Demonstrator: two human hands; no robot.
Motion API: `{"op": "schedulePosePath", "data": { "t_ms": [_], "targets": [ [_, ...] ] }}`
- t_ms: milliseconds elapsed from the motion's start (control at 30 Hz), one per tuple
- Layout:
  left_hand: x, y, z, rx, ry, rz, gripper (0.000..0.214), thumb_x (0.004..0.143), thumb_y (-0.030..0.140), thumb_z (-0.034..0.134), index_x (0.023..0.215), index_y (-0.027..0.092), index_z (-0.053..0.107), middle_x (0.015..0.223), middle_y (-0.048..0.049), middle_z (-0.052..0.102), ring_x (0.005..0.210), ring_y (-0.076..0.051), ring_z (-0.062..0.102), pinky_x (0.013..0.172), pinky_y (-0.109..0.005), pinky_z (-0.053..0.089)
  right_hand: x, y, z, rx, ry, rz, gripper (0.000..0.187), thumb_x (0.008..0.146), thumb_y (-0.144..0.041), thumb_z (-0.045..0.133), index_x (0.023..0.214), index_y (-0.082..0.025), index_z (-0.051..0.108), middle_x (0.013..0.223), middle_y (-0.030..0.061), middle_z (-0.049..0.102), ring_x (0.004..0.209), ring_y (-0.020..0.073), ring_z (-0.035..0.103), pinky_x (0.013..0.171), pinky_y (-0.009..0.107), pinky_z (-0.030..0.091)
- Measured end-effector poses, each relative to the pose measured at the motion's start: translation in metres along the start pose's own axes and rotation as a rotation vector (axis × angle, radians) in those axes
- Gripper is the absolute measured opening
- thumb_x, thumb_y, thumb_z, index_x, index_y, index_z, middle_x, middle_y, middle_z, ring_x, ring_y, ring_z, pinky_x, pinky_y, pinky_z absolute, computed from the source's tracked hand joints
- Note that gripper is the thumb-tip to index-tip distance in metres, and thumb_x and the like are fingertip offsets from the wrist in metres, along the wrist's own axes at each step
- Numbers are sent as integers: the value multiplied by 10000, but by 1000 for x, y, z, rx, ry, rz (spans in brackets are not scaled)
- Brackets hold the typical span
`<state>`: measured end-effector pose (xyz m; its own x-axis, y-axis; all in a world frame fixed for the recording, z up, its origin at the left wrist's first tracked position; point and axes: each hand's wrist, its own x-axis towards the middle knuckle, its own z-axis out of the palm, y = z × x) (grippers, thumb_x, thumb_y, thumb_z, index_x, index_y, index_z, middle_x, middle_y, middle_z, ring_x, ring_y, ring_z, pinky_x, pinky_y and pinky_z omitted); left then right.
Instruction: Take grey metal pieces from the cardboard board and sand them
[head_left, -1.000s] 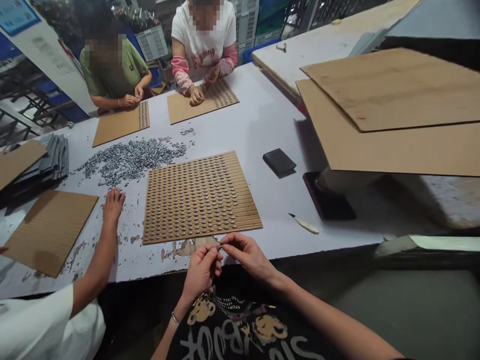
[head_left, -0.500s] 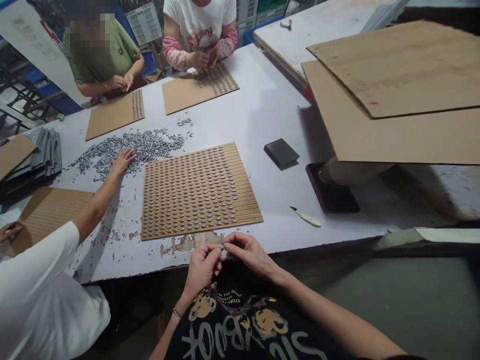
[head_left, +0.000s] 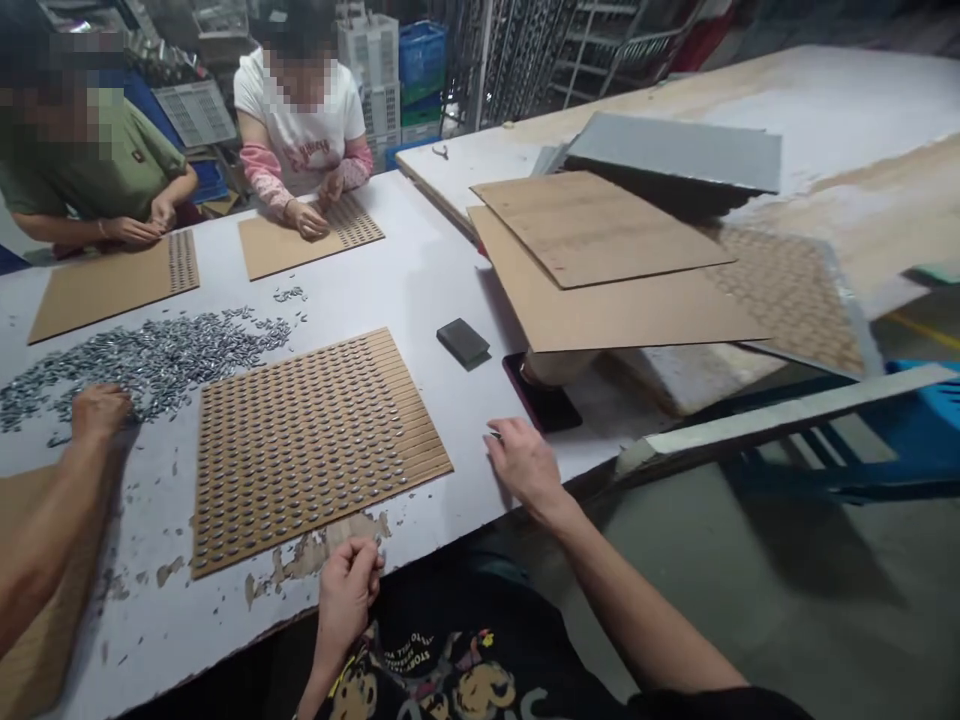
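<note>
Brown slotted board, dotted in even rows with small silver-grey pieces. Pale lilac-white counter, paint flaked to tan at the near edge. Shiny grey heap of loose pieces. Charcoal block. Dark maroon slab. Plain tan cardboard sheets. Grey panel. Black shirt with yellow-brown bear print and white lettering. Blue crate.

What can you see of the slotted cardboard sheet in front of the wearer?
The slotted cardboard sheet is brown and roughly square, lying flat on the white table, turned slightly askew. Rows of small grey metal pieces fill most of it; a strip along its right edge shows only bare slits. Neither the left hand nor the right hand touches it.
</note>
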<state>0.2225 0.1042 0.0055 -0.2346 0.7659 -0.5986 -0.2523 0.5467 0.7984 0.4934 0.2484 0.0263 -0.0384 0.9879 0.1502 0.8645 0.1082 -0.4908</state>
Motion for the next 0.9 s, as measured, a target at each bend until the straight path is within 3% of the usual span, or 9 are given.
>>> {"op": "schedulePosePath", "data": {
  "t_ms": [67,167,300,367,467,633,767,900],
  "targets": [
    [1,-5,0,17,24,42,444,702,566,728,702,154,561,448,69,463,360,-37,327,369,-160,206,5,16,-8,-195,-122,46,153,908,-248,548,1012,-184,641,1020,128,642,845,237,606,703,319,435],
    [-1,-8,3,18,45,73,411,729,540,709,722,153,570,453,67,473,358,-42,340,367,-161,225,6,28,-12,-292,-274,94,106,908,-251,568,982,-194,619,965,97,643,790,222,603,650,307,393],
    [-5,-8,7,-30,72,80,388,707,509,727,752,154,577,578,35,575,369,-40,378,349,-162,246,2,25,-13,-266,-320,95,82,909,-248,543,871,-201,598,868,78,630,759,216,583,638,306,375],
    [-7,-8,7,-40,70,75,381,715,508,718,757,155,580,591,30,581,374,-45,391,347,-163,259,-6,12,-13,-166,-270,3,128,918,-253,495,829,-206,573,864,83,614,771,219,568,669,317,396],
    [-10,-8,7,-19,59,74,380,738,516,697,755,153,587,578,21,576,386,-54,411,356,-169,288,-29,-23,-7,175,-258,-162,133,925,-271,449,840,-211,533,865,85,609,816,224,562,752,338,434],
    [-21,-2,11,50,93,97,368,768,503,678,798,143,610,567,19,569,409,-63,434,385,-173,327,-76,-84,29,782,-607,-1,192,967,-379,419,942,-219,523,672,-16,586,595,150,541,610,271,446],
    [-27,3,14,97,127,80,360,773,500,672,791,143,621,525,31,544,400,-68,436,394,-175,345,-94,-101,56,890,-586,56,250,941,-405,476,981,-194,603,681,-10,607,592,144,549,597,265,449],
    [-28,5,15,114,134,94,349,775,496,662,761,151,616,504,34,536,380,-73,436,379,-182,343,-96,-102,61,857,-555,47,222,906,-376,512,943,-193,633,732,9,654,597,145,559,587,264,454]
  ]
}}
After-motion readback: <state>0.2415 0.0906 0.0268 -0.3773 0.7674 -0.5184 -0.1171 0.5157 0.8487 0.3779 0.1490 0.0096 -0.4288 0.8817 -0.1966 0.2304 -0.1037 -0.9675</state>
